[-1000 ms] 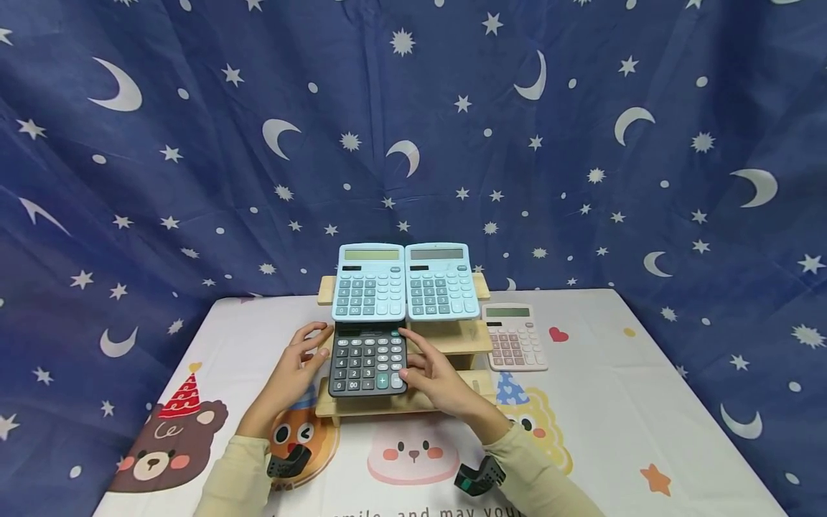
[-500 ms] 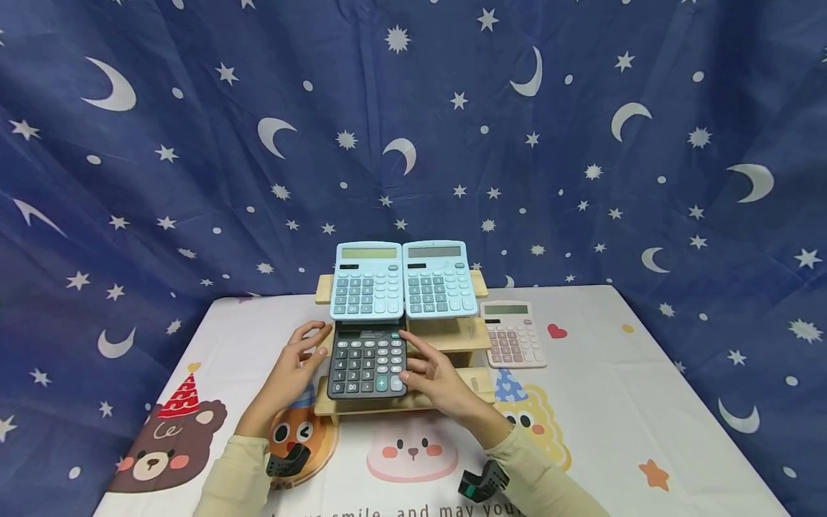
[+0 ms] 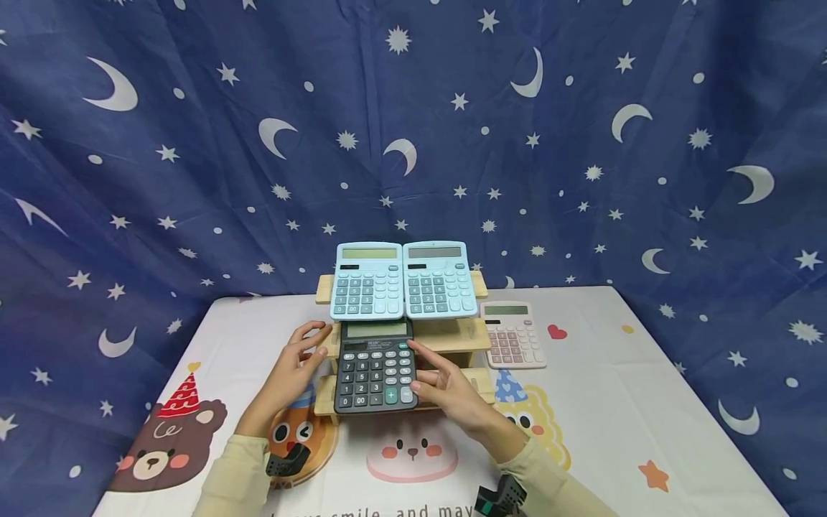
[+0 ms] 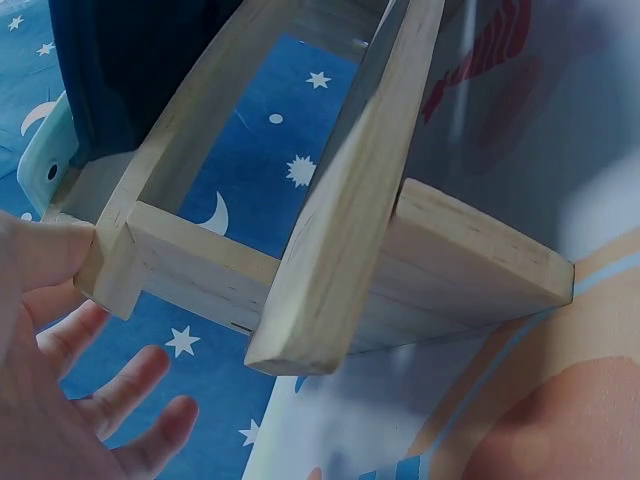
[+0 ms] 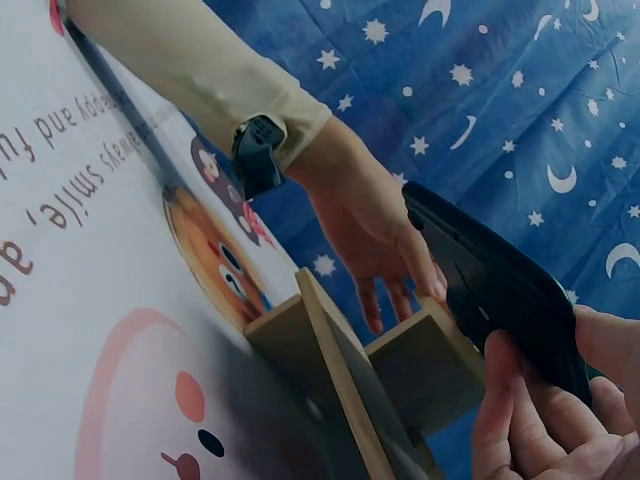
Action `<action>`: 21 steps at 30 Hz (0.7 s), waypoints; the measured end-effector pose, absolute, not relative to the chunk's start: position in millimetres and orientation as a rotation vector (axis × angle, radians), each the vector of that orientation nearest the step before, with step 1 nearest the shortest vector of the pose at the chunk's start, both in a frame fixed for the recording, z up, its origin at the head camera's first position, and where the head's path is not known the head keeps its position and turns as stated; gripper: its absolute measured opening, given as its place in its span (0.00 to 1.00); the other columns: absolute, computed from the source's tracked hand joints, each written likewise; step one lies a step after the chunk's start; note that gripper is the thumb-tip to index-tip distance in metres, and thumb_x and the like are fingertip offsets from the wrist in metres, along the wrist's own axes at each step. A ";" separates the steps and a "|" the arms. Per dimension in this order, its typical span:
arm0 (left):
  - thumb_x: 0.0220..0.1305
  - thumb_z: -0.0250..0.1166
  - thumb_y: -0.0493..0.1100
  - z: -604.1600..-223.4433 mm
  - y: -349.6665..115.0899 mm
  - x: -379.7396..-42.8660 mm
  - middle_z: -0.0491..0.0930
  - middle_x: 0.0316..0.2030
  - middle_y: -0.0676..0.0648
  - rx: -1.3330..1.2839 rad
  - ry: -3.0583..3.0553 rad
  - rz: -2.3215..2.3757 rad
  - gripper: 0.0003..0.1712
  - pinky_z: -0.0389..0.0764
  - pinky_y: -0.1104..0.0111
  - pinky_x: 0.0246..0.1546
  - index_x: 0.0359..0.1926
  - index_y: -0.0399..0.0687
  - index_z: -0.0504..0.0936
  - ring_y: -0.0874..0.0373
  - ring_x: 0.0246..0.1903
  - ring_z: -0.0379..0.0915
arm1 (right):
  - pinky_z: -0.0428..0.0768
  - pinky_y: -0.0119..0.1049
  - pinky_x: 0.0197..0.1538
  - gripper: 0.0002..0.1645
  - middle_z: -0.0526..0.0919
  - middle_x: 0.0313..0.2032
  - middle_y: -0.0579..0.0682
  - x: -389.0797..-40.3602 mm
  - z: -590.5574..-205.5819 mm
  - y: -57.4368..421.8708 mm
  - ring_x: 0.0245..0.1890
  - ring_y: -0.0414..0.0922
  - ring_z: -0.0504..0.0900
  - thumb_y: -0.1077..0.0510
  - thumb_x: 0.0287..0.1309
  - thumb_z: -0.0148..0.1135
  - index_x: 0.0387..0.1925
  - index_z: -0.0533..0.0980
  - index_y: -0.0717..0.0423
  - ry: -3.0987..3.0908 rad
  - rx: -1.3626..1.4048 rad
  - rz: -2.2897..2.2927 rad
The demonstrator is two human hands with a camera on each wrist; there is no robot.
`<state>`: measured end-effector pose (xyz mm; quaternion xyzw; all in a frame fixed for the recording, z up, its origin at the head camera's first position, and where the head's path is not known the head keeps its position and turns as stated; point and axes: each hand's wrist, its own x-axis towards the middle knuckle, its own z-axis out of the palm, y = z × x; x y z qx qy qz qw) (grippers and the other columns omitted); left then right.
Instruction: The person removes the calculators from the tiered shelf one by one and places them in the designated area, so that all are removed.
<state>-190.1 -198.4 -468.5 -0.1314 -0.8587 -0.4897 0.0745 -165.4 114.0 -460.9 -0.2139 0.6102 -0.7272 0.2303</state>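
Note:
My right hand (image 3: 452, 395) grips a black desk calculator (image 3: 377, 370) by its right edge, fingers at the side and underneath. In the right wrist view the dark calculator (image 5: 500, 290) is tilted, its back showing above the boards. The calculator overlaps the lower tiers of a tiered wooden stand (image 3: 452, 336). At the stand's left side, my left hand (image 3: 293, 373) pinches a board end between thumb and index finger. The left wrist view shows the other fingers (image 4: 130, 390) loosely spread below that wood. Two light blue calculators (image 3: 368, 281) lean side by side on the top tier.
A pink-and-white calculator (image 3: 513, 335) lies on the white cartoon-print tablecloth (image 3: 601, 402), right of the stand. A dark blue curtain (image 3: 452, 143) with moons and stars hangs behind the table.
My right hand has drawn the black calculator toward me and slightly right, so its display now shows below the blue ones. My left hand has stayed at the stand's side.

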 end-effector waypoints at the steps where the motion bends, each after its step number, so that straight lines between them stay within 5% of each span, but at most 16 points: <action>1: 0.77 0.53 0.38 -468.5 -198.5 -190.3 0.60 0.72 0.33 -0.394 -2.581 -1.469 0.26 0.71 0.46 0.57 0.71 0.33 0.68 0.34 0.72 0.57 | 0.84 0.37 0.54 0.45 0.69 0.66 0.75 -164.6 -461.3 115.4 0.49 0.41 0.88 0.64 0.71 0.56 0.81 0.48 0.47 1.671 -0.590 -2.002; 21: 0.76 0.55 0.38 -470.5 -199.9 -190.8 0.63 0.71 0.32 -0.430 -2.557 -1.450 0.26 0.73 0.47 0.56 0.70 0.31 0.69 0.34 0.70 0.59 | 0.83 0.36 0.55 0.44 0.66 0.66 0.79 -151.8 -449.9 136.7 0.54 0.43 0.87 0.66 0.70 0.56 0.80 0.47 0.58 1.554 -0.715 -1.993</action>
